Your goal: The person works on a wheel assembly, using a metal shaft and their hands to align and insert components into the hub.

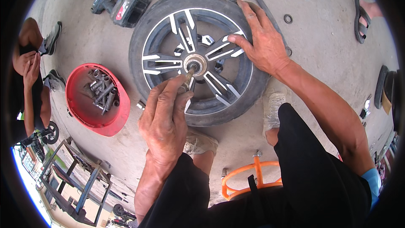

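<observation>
A motor-scooter-style wheel (217, 107) lies flat in front of me, with a black tyre and black-and-white spokes. My left hand (164, 114) pinches a short, dirty metal rod (191, 73) between thumb and fingers. Its tip meets the middle of the round metal hub (201, 59); how deep it goes in is hidden. On the wheel's right side, my right hand (266, 44) rests with fingers stretched over the tyre and the thumb on a spoke near the rim.
Left of the wheel, a red hard hat (119, 120) holds several metal sockets (103, 93). Cordless power tools (130, 8) lie beyond it, and a wrench (270, 14) and a ring (288, 18) to the right. An orange-framed stool (242, 180) is under me. Another person's hands (31, 69) show at left.
</observation>
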Demonstrator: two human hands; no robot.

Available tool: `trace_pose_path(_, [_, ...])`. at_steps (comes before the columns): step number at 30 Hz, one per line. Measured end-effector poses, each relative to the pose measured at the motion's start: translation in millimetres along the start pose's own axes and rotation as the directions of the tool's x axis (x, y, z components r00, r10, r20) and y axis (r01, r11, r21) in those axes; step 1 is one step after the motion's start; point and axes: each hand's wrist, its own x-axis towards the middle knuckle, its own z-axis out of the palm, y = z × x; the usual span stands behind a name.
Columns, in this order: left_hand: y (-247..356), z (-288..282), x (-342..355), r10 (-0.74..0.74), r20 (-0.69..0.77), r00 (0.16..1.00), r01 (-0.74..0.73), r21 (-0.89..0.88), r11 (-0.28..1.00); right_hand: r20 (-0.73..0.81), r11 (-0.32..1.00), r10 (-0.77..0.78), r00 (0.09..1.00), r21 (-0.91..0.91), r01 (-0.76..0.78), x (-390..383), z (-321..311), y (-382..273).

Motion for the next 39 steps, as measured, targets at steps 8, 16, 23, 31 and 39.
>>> trace_pose_path(8, [-4.2, 2.3, -0.1, 0.012, -0.031, 0.999, -0.012, -0.009, 1.000, 0.002, 1.000, -0.004, 1.000, 0.008, 0.004, 1.5, -1.8, -0.8])
trace_pose_path(16, [-4.9, 1.4, 0.8, 0.037, -0.017, 0.999, -0.037, 0.003, 0.999, -0.008, 1.000, -0.010, 1.000, -0.002, 0.010, 0.5, -1.5, -0.5])
trace_pose_path(23, [-3.5, 3.4, 1.6, 0.047, -0.034, 0.998, -0.046, 0.026, 0.999, 0.001, 1.000, 0.001, 1.000, 0.015, -0.001, 1.6, -2.2, 0.7])
trace_pose_path(31, [-6.6, -1.5, 0.2, 0.036, -0.086, 0.996, -0.041, -0.054, 0.998, -0.065, 0.989, -0.142, 0.988, 0.041, 0.145, -6.5, -32.2, -37.9])
trace_pose_path(39, [-9.5, 0.0, -1.3, -0.115, -0.016, 0.993, 0.100, -0.373, 0.922, 0.155, 0.843, -0.393, 0.906, 0.455, 0.287, -1.3, -66.1, -112.5])
